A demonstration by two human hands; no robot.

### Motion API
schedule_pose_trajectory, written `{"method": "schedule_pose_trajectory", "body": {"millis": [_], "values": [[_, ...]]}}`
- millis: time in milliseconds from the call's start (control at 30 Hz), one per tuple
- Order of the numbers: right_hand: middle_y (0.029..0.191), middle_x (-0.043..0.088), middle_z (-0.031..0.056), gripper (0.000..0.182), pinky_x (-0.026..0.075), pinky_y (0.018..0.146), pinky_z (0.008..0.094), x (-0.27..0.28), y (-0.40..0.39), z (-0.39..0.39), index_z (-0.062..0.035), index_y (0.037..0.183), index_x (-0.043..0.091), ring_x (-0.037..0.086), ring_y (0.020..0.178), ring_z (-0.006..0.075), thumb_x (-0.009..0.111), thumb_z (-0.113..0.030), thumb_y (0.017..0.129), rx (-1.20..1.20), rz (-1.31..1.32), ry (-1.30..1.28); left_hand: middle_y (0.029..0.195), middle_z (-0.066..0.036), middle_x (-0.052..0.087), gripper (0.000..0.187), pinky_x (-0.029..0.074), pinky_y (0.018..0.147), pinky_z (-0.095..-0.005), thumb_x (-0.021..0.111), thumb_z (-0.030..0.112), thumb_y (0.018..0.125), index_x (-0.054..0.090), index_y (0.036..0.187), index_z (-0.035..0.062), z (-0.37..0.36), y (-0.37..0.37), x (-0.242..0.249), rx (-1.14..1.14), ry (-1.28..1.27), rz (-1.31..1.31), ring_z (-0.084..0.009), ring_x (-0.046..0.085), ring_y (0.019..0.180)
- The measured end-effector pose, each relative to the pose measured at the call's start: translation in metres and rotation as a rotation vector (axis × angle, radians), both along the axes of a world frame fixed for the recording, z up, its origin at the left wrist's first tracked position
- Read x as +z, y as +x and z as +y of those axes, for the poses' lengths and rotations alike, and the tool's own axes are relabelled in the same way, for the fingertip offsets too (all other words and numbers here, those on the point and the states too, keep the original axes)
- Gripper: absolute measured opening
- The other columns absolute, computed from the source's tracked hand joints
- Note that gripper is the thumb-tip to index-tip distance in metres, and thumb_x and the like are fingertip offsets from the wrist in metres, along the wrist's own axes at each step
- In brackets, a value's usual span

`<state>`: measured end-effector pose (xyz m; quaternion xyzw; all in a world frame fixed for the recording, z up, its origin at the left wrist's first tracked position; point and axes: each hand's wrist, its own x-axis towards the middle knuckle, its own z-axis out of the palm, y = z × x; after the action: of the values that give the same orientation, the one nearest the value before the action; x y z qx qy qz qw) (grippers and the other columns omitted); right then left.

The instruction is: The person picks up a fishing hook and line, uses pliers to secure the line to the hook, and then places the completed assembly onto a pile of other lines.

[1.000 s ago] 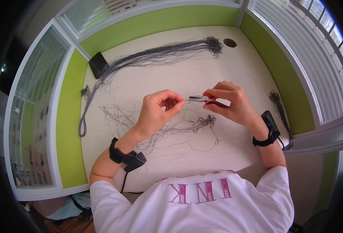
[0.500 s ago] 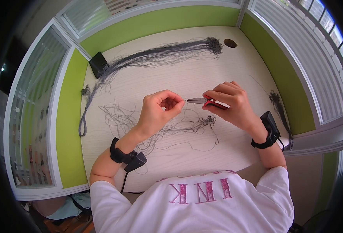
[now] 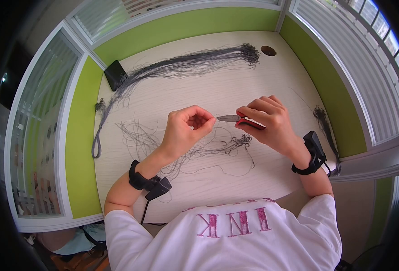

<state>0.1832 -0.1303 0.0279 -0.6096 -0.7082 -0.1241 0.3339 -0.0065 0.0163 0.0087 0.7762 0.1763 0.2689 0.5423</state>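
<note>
My left hand point(image 3: 188, 128) is closed in a pinch above the middle of the table. Whatever sits between its thumb and forefinger is too small to make out. In my right hand point(image 3: 269, 119) is a pair of pliers point(image 3: 228, 118) with grey jaws and red and black handles. The tips of the jaws point left and meet the pinched left fingertips. Below both hands lies a loose tangle of thin grey fishing lines point(image 3: 181, 158), with a cluster of fish hooks point(image 3: 242, 141) at its right end. One hook point(image 3: 252, 164) lies apart from the cluster.
A long bundle of grey lines point(image 3: 186, 61) with hooks stretches across the back of the table point(image 3: 163, 104). Another bundle point(image 3: 323, 122) lies at the right edge. A black box point(image 3: 114, 75) stands at the back left. Green partitions point(image 3: 186, 29) enclose the table; a round hole point(image 3: 268, 50) is at the back right.
The pliers and my right hand have shifted very slightly, with the jaw tips still at my left fingertips. My left hand and the lines on the table look the same.
</note>
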Motion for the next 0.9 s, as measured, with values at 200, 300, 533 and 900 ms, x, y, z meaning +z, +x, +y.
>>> {"method": "schedule_pose_trajectory", "body": {"millis": [200,300,533,900], "values": [[0.076,0.063,-0.0027,0.024,0.044,0.068,0.0301,-0.0029,-0.0003,0.0001,-0.0129,0.089,0.071,0.059,0.071,0.0145,0.082,-0.02,0.068,-0.025,-0.025,0.014,0.073,-0.002,0.068,0.007,0.046,0.055,-0.0164,0.071,0.005,0.085,0.069,0.088,-0.0016,-0.0004,0.0,-0.0011,0.001,-0.001,-0.001,-0.0024,0.058,0.06],[0.075,0.063,-0.003,0.024,0.044,0.067,0.03,-0.0038,-0.0001,0.0002,-0.013,0.088,0.07,0.059,0.07,0.0143,0.082,-0.021,0.069,-0.032,-0.02,0.012,0.084,-0.004,0.068,0.01,0.05,0.066,-0.0192,0.07,0.006,0.087,0.067,0.092,-0.0023,0.0,-0.0019,0.003,-0.019,-0.056,0.089,-0.0056,0.06,0.072],[0.075,0.062,-0.0027,0.023,0.044,0.066,0.0304,-0.0032,-0.0017,0.0002,-0.0126,0.088,0.07,0.057,0.068,0.0147,0.081,-0.021,0.07,-0.028,-0.015,0.012,0.083,-0.005,0.068,0.01,0.051,0.068,-0.0197,0.07,0.006,0.087,0.067,0.092,-0.0026,-0.0018,-0.002,0.0044,0.001,-0.055,0.08,-0.0058,0.061,0.073],[0.075,0.061,-0.002,0.024,0.044,0.067,0.0305,-0.0031,-0.0052,-0.0006,-0.0124,0.09,0.069,0.057,0.069,0.0151,0.081,-0.02,0.07,-0.043,-0.036,0.009,0.081,-0.005,0.068,0.01,0.051,0.066,-0.0194,0.07,0.006,0.086,0.067,0.089,-0.0027,-0.0035,-0.0015,0.0045,0.023,-0.04,0.074,-0.0062,0.062,0.07]]}}
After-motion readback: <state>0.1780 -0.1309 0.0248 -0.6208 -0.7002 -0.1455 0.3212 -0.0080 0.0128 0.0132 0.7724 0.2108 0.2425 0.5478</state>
